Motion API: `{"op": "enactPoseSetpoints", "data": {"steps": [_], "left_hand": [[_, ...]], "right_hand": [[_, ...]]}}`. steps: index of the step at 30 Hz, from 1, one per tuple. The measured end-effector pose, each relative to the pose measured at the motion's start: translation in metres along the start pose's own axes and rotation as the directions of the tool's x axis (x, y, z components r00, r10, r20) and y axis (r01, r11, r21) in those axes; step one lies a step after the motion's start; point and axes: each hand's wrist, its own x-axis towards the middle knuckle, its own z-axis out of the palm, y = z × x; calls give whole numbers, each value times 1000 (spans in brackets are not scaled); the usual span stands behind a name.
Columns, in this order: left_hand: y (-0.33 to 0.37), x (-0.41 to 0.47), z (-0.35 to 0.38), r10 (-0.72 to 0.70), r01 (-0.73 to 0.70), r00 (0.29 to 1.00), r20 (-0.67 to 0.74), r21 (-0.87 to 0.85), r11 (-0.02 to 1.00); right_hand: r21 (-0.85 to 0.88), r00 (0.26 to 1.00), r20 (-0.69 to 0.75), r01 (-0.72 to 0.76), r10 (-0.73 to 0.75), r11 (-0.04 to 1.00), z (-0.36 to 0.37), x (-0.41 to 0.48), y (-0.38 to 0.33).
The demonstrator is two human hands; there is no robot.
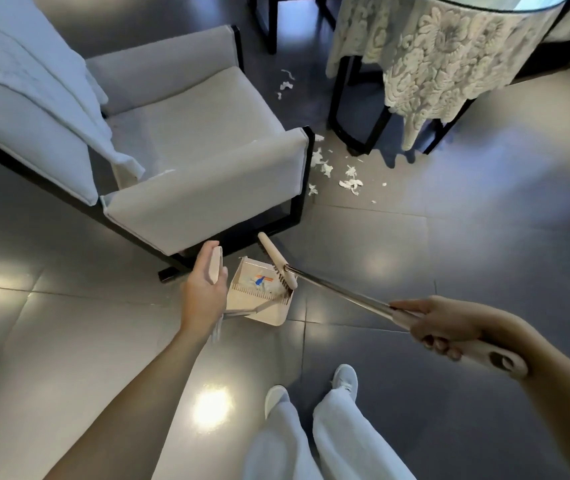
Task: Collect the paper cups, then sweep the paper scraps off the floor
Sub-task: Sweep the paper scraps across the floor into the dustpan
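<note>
White paper scraps (340,173) lie on the dark tiles between the armchair's corner and the table legs, and a few more paper scraps (285,83) lie farther back. A beige dustpan (259,308) stands on the floor below the armchair, with crumpled paper and a cup with blue and orange print inside. My left hand (204,287) holds the top of the dustpan's upright handle. My right hand (450,327) grips the broom's handle (339,292). The broom head (276,261) rests over the dustpan's mouth.
A pale armchair (186,140) with a black frame and a white blanket fills the upper left. A glass-topped table (456,60) with a lace cloth and black legs stands at the upper right. My white shoes (311,389) and trousers are at the bottom.
</note>
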Motion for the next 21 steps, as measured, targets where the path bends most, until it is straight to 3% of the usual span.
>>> {"op": "enactPoseSetpoints", "data": {"steps": [5, 10, 21], "left_hand": [[37, 6, 66, 54, -58, 995, 82, 39, 998], [81, 33, 140, 49, -53, 995, 90, 43, 998], [200, 99, 329, 99, -118, 984, 146, 126, 985]], "right_hand": [[127, 996, -84, -23, 34, 992, -42, -13, 53], [102, 987, -151, -35, 50, 994, -101, -2, 101], [210, 983, -183, 24, 15, 977, -320, 40, 177]]}}
